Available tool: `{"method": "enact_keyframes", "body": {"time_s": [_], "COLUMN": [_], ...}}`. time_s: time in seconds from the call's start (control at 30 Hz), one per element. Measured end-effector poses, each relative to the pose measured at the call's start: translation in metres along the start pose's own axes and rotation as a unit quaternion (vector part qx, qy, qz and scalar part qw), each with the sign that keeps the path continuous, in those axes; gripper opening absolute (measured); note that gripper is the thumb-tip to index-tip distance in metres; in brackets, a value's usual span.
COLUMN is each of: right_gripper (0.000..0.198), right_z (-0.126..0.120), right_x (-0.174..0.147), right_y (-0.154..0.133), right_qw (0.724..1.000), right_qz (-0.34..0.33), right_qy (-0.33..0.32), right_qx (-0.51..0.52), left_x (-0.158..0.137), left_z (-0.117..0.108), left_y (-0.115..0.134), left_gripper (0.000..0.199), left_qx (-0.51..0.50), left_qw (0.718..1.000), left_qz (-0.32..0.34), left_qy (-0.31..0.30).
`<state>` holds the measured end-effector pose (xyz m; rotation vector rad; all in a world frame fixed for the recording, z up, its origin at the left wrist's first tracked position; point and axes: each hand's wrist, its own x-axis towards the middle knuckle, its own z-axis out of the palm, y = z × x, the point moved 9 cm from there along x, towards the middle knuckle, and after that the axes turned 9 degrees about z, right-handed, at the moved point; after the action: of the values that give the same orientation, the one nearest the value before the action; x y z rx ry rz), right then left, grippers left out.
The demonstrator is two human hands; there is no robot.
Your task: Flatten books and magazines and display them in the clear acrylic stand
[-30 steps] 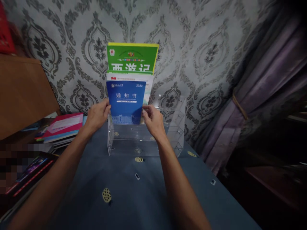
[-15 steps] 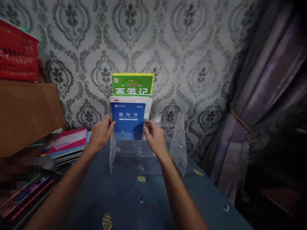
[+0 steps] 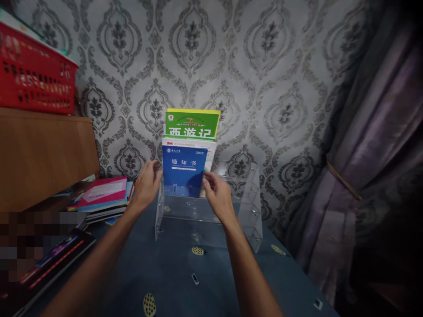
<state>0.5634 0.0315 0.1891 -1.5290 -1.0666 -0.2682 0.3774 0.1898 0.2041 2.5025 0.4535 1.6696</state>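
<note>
A blue booklet (image 3: pixel 185 176) marked 2022 stands upright in a clear tiered rack (image 3: pixel 253 189). Behind it stand a pale-covered book (image 3: pixel 211 152) and, farther back, a green book (image 3: pixel 193 121) with yellow edges, each rising above the one in front. At the booklet's left edge is my left hand (image 3: pixel 147 185), fingers apart and seemingly not gripping it. My right hand (image 3: pixel 218 191) has its thumb and bent fingers closed at the booklet's right edge. The rack's lower tiers show the tablecloth through them.
A stack of books and papers (image 3: pixel 104 193) lies to the left, below a wooden cabinet (image 3: pixel 46 154) carrying a red basket (image 3: pixel 36 75). The dark tablecloth (image 3: pixel 172 281) has printed motifs. A tied purple curtain (image 3: pixel 343 176) hangs on the right by the patterned wall (image 3: pixel 228 57).
My left hand has loosened from the booklet's left edge, its fingers spreading. My right hand stays at the right edge. The whole view has shifted slightly, with things now lying farther right and lower.
</note>
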Motion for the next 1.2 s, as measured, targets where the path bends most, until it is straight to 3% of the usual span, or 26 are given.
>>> {"method": "enact_keyframes", "body": {"time_s": [0.23, 0.53, 0.77, 0.97, 1.2], "right_gripper": [0.04, 0.032, 0.028, 0.025, 0.03], "right_z": [0.008, 0.022, 0.011, 0.017, 0.013], "right_x": [-0.001, -0.005, -0.007, -0.009, -0.009], "right_y": [0.005, 0.011, 0.01, 0.013, 0.01], "right_qw": [0.998, 0.986, 0.974, 0.962, 0.969], "right_qz": [0.04, 0.079, 0.112, 0.139, 0.136], "right_qy": [-0.028, -0.066, -0.017, -0.044, -0.033], "right_qx": [-0.044, -0.134, -0.194, -0.23, -0.203], "left_x": [-0.006, -0.012, -0.017, -0.018, -0.018], "left_z": [0.013, 0.02, 0.022, 0.022, 0.021], "left_y": [0.002, -0.002, -0.004, -0.004, -0.003], "left_gripper": [0.037, 0.046, 0.047, 0.048, 0.045], "left_qx": [0.012, -0.001, -0.008, -0.015, -0.021], "left_qw": [0.999, 0.998, 0.998, 0.998, 0.998], "left_qz": [0.015, 0.004, 0.003, 0.0, 0.005], "left_qy": [-0.036, -0.057, -0.059, -0.066, -0.059]}}
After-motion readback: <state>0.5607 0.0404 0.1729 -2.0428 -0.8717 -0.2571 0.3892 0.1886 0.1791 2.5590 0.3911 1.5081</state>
